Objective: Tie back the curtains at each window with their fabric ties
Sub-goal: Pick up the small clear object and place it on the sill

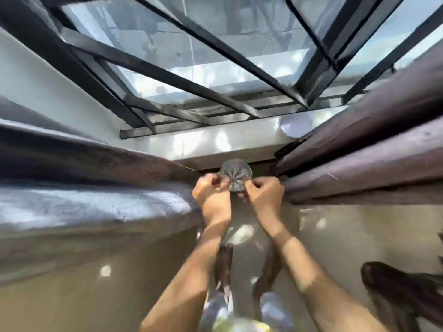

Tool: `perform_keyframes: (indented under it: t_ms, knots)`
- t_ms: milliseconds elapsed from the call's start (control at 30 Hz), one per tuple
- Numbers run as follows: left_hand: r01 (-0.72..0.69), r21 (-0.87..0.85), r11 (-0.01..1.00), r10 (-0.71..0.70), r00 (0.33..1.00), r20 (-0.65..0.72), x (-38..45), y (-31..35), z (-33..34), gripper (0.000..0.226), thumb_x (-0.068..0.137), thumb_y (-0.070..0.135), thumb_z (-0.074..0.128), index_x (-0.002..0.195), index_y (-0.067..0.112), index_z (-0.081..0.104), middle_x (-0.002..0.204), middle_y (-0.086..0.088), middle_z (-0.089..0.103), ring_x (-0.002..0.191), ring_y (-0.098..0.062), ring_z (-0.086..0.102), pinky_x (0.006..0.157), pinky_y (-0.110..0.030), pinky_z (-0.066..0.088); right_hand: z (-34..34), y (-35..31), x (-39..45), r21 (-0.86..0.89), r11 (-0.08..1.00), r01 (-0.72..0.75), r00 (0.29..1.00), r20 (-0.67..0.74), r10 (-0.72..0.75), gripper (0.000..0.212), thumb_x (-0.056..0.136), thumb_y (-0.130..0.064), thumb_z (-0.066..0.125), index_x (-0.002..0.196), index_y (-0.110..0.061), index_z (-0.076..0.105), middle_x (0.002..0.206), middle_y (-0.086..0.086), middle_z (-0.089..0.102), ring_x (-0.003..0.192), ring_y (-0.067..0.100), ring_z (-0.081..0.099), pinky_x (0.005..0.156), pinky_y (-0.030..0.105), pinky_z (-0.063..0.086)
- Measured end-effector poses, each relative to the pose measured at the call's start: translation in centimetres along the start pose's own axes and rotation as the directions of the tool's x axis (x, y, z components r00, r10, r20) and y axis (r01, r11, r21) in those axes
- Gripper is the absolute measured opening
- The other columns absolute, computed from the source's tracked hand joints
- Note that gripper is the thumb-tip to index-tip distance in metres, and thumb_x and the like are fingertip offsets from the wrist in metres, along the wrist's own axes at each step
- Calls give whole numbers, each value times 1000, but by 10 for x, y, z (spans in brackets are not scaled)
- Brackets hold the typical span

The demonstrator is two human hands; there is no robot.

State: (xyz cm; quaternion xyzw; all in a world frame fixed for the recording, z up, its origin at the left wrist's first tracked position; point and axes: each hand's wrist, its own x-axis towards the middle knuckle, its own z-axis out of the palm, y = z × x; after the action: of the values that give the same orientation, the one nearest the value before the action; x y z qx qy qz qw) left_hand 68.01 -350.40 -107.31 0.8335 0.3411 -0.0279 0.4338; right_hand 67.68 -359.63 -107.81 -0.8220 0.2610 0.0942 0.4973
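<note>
Curtains were the biggest thing in view: the left curtain [91, 178] swept across the frame's left side as a thick dark-brown roll w/ a sunlit sheen, and the right curtain [364, 144] ran in heavy folds down from the upper right. Both bunched inward & met near the middle, just below the window sill [203, 140]. Behind them stood the window [215, 56] w/ black metal bars across the glass. A white bowl [295, 127] sat on the sill at its right end, just beside the right curtain's folds. Below the curtains the wall [96, 271] was tan, dappled w/ light spots.

Two dark fabric ties [224, 264] hung down betw. your forearms, ends pale in the sun.

Your left hand [212, 195] & right hand [263, 194] were raised side by side at the meeting point, fingers curled, each pinching at an edge of a round glass-like knob [236, 174] w/ a starburst pattern. Motion blur: couldn't tell whether tie fabric was also caught in your fingers.
</note>
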Motion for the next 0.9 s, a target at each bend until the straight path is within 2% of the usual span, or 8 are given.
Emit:
perform_keyframes:
  t_ms: [100, 233, 333, 433, 533, 667, 767, 900]
  knots:
    - [-31, -81, 996, 35, 998, 47, -63, 14, -27, 18, 76, 13, 77, 86, -1, 72, 85, -17, 71, 82, -29, 67, 82, -35, 50, -50, 2, -51, 58, 994, -89, 996, 23, 88, 27, 84, -13, 62, 61, -1, 71, 53, 12, 67, 54, 11, 68, 52, 26, 49]
    - [-97, -102, 990, 112, 981, 160, -144, 34, -48, 19, 75, 16, 78, 87, 2, 72, 81, -9, 71, 71, -14, 65, 73, -20, 52, -125, 7, -114, 184, 979, -92, 993, -51, 103, 25, 83, -6, 61, 60, 0, 69, 45, -2, 63, 46, 0, 63, 49, 14, 49]
    - [-172, -109, 979, 194, 951, 242, -200, 55, -45, 21, 75, 17, 79, 88, 3, 71, 80, -6, 70, 67, -7, 64, 66, -12, 49, -184, 18, -146, 255, 962, -101, 986, -104, 131, 23, 83, -6, 62, 63, -9, 72, 53, 2, 68, 50, 13, 67, 55, 25, 57]
    - [-265, -120, 957, 290, 905, 311, -265, 82, -27, 18, 73, 18, 80, 82, 6, 71, 73, -1, 70, 60, 1, 62, 63, -14, 50, -254, 41, -171, 330, 940, -88, 968, -192, 158, 29, 82, -4, 62, 56, -15, 69, 52, 3, 68, 51, 20, 68, 57, 32, 58]
    - [-350, -144, 926, 377, 827, 417, -342, 113, 6, 11, 72, 18, 81, 77, 13, 72, 67, 8, 69, 56, 4, 62, 60, -11, 49, -340, 71, -201, 352, 934, -58, 934, -312, 176, 32, 82, -6, 62, 53, -19, 68, 49, -3, 66, 46, 11, 65, 52, 25, 54]
    - [-413, -190, 891, 447, 719, 532, -440, 147, 58, 14, 72, 19, 80, 81, 12, 72, 73, 0, 71, 63, -8, 65, 65, -18, 52, -441, 119, -232, 412, 908, -74, 860, -434, 267, 22, 84, -4, 59, 65, -2, 71, 50, 0, 67, 47, 11, 67, 46, 23, 55]
    - [-480, -234, 846, 510, 600, 616, -512, 164, 97, 10, 73, 16, 79, 80, 12, 73, 71, 4, 69, 59, 6, 59, 64, -10, 46, -508, 159, -254, 439, 896, -64, 790, -526, 314, 25, 84, -6, 59, 62, -11, 69, 52, 3, 67, 50, 14, 69, 50, 25, 56]
    - [-552, -287, 783, 564, 436, 701, -600, 179, 145, 12, 73, 20, 80, 79, 12, 73, 71, 6, 69, 58, 6, 59, 63, -8, 45, -586, 215, -284, 464, 885, -38, 646, -664, 376, 34, 83, -7, 61, 51, -18, 65, 50, 2, 67, 49, 19, 68, 49, 26, 56]
